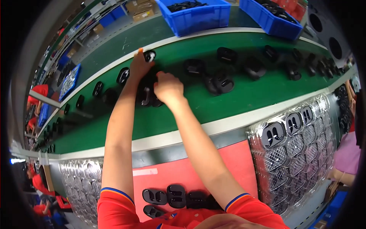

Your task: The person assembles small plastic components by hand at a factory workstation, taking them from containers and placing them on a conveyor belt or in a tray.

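Note:
Both my arms reach out over a green conveyor belt (213, 110). My left hand (140, 66), with orange covers on its fingertips, is closed on a black earbud case (150, 56) near the belt's far edge. Close on its right, my right hand (169, 87) has its fingers curled toward a dark area between the hands; what they grip there is hidden. Just below the hands lies another black earbud case (145, 96). Left of my left hand rests an earbud case (122, 75) with two light-edged slots.
More black cases (223, 82) lie along the belt both ways. Blue bins (200, 19) stand beyond it. On the near side are a red mat (236, 160) with several cases and clear plastic trays (280, 179). Other people sit at both sides.

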The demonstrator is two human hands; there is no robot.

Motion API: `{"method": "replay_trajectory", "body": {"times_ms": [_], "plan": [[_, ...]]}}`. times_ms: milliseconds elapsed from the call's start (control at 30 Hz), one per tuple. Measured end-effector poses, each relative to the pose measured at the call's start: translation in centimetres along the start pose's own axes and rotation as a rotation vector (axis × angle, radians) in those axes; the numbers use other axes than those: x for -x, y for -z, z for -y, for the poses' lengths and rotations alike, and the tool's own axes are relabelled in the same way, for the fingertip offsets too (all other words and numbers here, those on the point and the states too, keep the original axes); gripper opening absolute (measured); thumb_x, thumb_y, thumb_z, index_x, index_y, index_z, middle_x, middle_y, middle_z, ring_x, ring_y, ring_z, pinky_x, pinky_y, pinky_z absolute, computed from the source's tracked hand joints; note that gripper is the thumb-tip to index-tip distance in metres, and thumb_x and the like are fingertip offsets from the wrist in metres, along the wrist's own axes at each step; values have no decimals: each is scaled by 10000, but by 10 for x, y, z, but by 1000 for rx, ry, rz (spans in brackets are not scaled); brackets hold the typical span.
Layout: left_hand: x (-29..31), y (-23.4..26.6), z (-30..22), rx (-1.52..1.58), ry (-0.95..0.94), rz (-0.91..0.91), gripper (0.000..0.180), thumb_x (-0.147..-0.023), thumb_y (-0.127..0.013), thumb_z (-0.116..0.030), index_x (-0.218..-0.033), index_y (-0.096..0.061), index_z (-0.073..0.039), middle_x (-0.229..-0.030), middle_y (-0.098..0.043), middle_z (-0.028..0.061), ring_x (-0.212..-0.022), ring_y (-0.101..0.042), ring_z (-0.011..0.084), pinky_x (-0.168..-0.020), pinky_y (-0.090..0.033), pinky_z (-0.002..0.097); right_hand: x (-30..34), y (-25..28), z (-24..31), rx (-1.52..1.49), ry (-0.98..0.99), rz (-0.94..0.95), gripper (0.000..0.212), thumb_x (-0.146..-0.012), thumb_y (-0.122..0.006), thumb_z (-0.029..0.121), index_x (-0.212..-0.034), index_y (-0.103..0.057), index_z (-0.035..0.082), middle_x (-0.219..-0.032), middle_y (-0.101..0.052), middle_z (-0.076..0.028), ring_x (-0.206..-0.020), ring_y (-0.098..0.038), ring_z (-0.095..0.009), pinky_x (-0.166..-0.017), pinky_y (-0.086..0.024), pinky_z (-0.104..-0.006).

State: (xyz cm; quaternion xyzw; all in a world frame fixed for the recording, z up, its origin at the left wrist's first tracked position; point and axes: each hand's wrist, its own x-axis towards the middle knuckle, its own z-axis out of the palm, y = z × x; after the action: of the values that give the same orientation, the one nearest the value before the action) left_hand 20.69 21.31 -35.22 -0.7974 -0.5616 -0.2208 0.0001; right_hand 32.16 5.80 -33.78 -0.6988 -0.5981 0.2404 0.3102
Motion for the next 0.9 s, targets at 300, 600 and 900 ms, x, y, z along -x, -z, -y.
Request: {"method": "replay_trajectory", "body": {"times_ms": [300, 600, 900], "plan": [[123, 68, 58, 1021, 583, -495, 368, -760, -730, -175, -1056, -551, -52, -967, -587, 89, -751, -599, 160, -592, -504, 269, -9, -18, -16, 84, 95, -95, 304, -794, -511, 66, -1068, -625, 131, -1067, -623, -121, -999, -591, -326, -847, -491, -417], [151, 69, 91, 1723, 902, -575, 287, -798, -709, -133, -1016, -549, -38, -852, -594, 77, -762, -590, 203, -716, -526, 355, 1, -31, -12, 260, 225, -252, 257, -785, -570, 124, -1031, -642, 128, -1072, -616, -128, -1031, -569, -328, -871, -474, -424], [116, 52, 166, 2389, 550, -326, 364, -885, -575, -343, -1094, -588, -46, -990, -642, 118, -842, -615, 297, -662, -554, 327, 73, -8, 81, 126, 933, 94, 303, -827, -607, 170, -1112, -613, 69, -997, -635, -149, -910, -580, -336, -816, -469, -406]]}}
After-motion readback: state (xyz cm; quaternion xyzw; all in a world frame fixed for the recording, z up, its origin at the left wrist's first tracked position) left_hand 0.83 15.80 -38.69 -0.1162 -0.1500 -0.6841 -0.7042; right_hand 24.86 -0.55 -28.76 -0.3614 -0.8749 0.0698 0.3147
